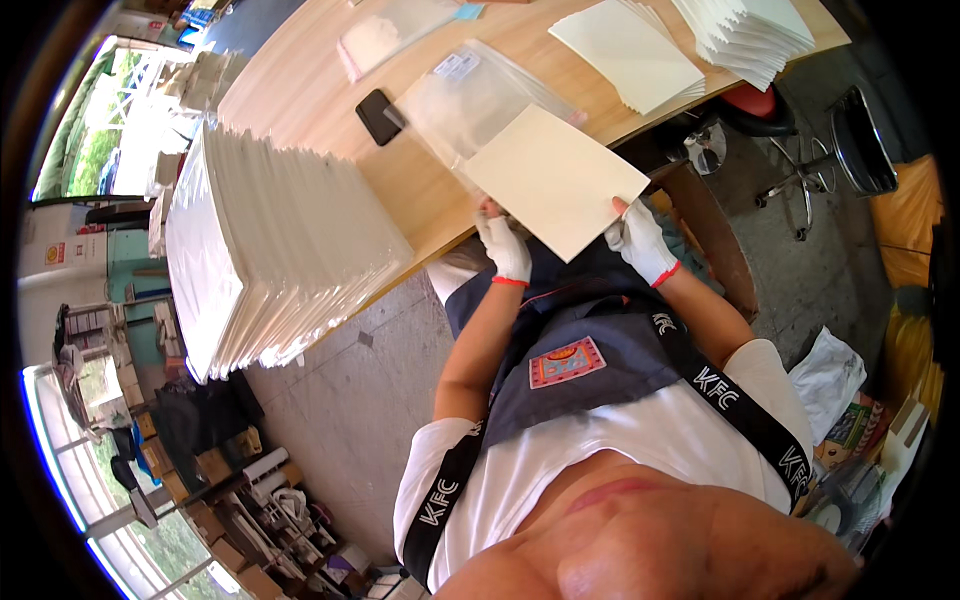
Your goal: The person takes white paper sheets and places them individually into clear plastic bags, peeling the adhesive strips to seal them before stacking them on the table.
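Note:
A cream rectangular sheet of board or thick paper point(555, 180) is held over the table's near edge, its near corner toward my apron. My left hand point(503, 246), in a white glove with a red cuff, grips its lower left side; its fingers are partly hidden beneath. At the right corner, my right hand point(640, 240), gloved the same way, has the thumb on top and the fingers under the sheet. Just beyond it lie clear plastic sleeves point(465, 105) with a white label. Whether the held piece is one sheet or several, I cannot tell.
A tall pile of plastic-wrapped white packs point(290, 240) stands at the table's left end. A black phone point(380, 116) lies on the wooden table point(290, 85). Fanned cream sheets point(630, 55) and a white stack point(745, 35) sit far right. A cardboard box point(715, 230) and wheeled chair point(860, 140) stand right.

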Demonstrator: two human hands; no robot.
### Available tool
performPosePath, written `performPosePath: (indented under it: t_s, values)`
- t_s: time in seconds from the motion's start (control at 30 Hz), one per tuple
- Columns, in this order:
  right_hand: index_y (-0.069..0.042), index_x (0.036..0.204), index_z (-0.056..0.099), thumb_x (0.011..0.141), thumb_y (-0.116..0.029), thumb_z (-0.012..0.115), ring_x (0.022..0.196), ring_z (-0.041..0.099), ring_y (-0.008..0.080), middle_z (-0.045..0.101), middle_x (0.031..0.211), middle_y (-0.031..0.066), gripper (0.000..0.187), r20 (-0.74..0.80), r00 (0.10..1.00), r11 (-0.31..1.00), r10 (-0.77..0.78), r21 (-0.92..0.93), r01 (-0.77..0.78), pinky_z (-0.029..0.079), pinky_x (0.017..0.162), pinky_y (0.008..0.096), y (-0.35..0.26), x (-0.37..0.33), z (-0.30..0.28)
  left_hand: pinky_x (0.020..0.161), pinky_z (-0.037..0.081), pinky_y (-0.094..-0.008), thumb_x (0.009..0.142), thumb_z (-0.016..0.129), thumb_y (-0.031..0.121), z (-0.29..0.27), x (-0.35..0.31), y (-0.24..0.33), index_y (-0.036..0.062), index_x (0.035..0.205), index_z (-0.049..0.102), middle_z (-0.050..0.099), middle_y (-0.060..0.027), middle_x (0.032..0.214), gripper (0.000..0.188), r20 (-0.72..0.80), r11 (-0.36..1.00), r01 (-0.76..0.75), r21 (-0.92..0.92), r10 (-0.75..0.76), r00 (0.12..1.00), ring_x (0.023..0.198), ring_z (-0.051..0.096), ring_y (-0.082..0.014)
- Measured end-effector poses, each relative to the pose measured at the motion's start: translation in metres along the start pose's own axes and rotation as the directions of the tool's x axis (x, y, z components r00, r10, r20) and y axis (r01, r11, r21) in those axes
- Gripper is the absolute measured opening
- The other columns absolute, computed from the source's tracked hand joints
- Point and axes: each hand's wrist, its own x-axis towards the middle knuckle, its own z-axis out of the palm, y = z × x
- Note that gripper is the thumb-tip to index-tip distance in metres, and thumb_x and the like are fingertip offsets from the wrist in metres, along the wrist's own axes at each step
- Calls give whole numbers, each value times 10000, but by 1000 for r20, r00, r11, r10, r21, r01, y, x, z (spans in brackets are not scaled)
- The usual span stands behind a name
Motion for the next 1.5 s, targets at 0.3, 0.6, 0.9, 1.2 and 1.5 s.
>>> performPosePath:
  t_s: [0.3, 0.6, 0.9, 1.2, 1.5]
  values:
    - [-93, 971, 527, 870, -216, 562, 365, 440, 93, 571, 632, 22, 164, 37, 999, 999, 10, -42, -9, 276, 299, 220, -28, 46, -9, 344, 265, -209, 902, 463, 132, -7, 72, 81, -6, 989, 474, 531, -91, 636, 163, -19, 862, 308, 402, -329, 944, 390, 364, -77]
    - [-66, 1141, 492, 867, -173, 543, 694, 604, 134, 611, 940, 52, 298, 107, 994, 997, 10, 69, -17, 503, 528, 255, -17, 67, -5, 346, 324, -220, 913, 494, 235, -22, 82, 65, 14, 921, 496, 565, -87, 729, 222, -20, 910, 359, 209, -363, 931, 409, 414, -88]
    - [-76, 1156, 493, 896, -248, 516, 711, 596, 105, 606, 976, 25, 312, 157, 982, 991, 107, 64, -119, 471, 485, 210, 10, 85, 1, 533, 475, -252, 908, 504, 137, -47, 87, 34, 33, 936, 493, 593, -54, 794, 108, 200, 785, -264, 560, 181, 963, 632, 571, -134]
    - [-123, 1062, 512, 932, -207, 481, 438, 486, 78, 593, 780, -3, 158, 148, 989, 1000, 31, -12, -29, 396, 354, 189, 10, 38, 34, 700, 512, -280, 880, 543, 60, 13, 46, 25, -30, 1143, 525, 637, -112, 953, 279, -61, 999, 20, 32, -18, 998, 799, 625, -174]
    - [-75, 1140, 492, 930, -197, 494, 737, 650, 219, 616, 923, 105, 243, -66, 991, 991, 112, -68, -117, 576, 586, 324, 19, -15, 27, 604, 524, -283, 877, 548, 108, -29, -22, -35, -8, 1028, 567, 641, -88, 871, 191, 161, 952, 305, -1, -301, 940, 678, 617, -186]
